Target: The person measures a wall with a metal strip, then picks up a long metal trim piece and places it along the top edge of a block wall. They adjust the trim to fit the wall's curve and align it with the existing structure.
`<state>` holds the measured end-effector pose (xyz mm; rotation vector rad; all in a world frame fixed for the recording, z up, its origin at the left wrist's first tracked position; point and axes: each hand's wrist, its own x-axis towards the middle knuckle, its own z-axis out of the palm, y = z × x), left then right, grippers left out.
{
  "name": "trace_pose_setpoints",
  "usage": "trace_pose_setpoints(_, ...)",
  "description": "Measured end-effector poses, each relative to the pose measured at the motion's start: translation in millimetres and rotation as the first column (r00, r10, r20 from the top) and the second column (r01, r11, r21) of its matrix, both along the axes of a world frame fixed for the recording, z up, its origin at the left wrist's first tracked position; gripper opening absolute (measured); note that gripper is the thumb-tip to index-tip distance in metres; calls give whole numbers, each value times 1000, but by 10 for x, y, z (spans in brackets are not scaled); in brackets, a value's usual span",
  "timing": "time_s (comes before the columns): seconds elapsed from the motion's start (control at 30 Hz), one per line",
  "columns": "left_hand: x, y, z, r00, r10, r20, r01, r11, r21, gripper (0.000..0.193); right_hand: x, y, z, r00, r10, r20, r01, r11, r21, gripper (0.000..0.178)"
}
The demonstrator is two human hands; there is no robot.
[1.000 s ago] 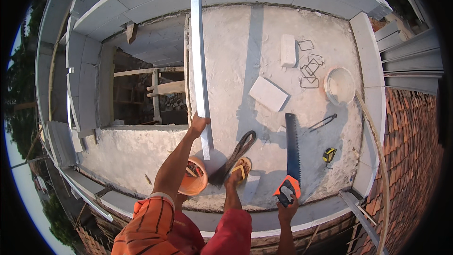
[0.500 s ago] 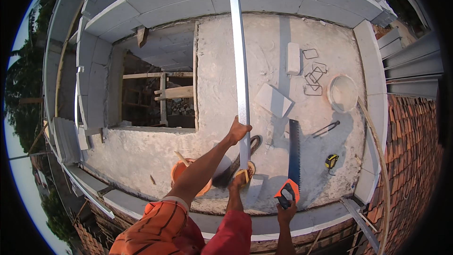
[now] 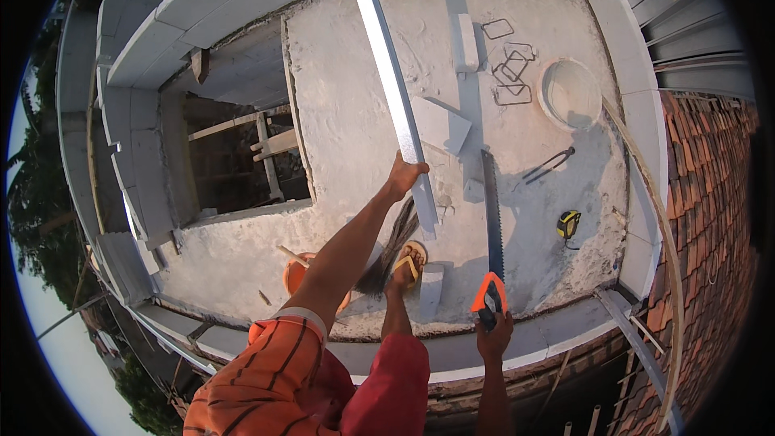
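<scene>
Left hand (image 3: 406, 175) closed around a silvery metal bar (image 3: 379, 56) close to its near end; the bar extends over the concrete floor (image 3: 339, 89), crossing the floor's far edge in view. Right hand (image 3: 494, 337) gripping the orange-and-black handle of a handsaw (image 3: 492, 218) at the floor's near edge, the toothed blade directed toward the far edge. A sandalled foot (image 3: 410, 265) stands between a dark fibre bundle (image 3: 393, 252) and a small pale block (image 3: 431, 291). Toward the floor's right edge lie a yellow-and-black tape measure (image 3: 568, 224), pincers (image 3: 549, 165) and, farther off, a whitish round tub (image 3: 570, 94). Bent wire loops (image 3: 512, 95) lie left of the tub. A rectangular opening (image 3: 230, 153) occupies the floor's left side.
</scene>
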<state>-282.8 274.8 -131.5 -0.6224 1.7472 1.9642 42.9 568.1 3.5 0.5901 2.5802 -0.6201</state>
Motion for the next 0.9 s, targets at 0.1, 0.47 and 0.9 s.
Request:
trace_pose_setpoints(0.1,-9,6,66,1000,-24,-13,24,999,-26,65,-33,-23,70,990,127,-64,-116,981,157,49)
trace_pose_setpoints(0.47,10,-30,364,997,-62,49,66,995,-81,80,-535,-71,35,949,-315,-14,295,904,-310,32)
trace_pose_setpoints(0.9,248,-92,791,938,-233,255,315,881,-353,119,-1031,-358,541,820,-573,18,501,702,-506,18)
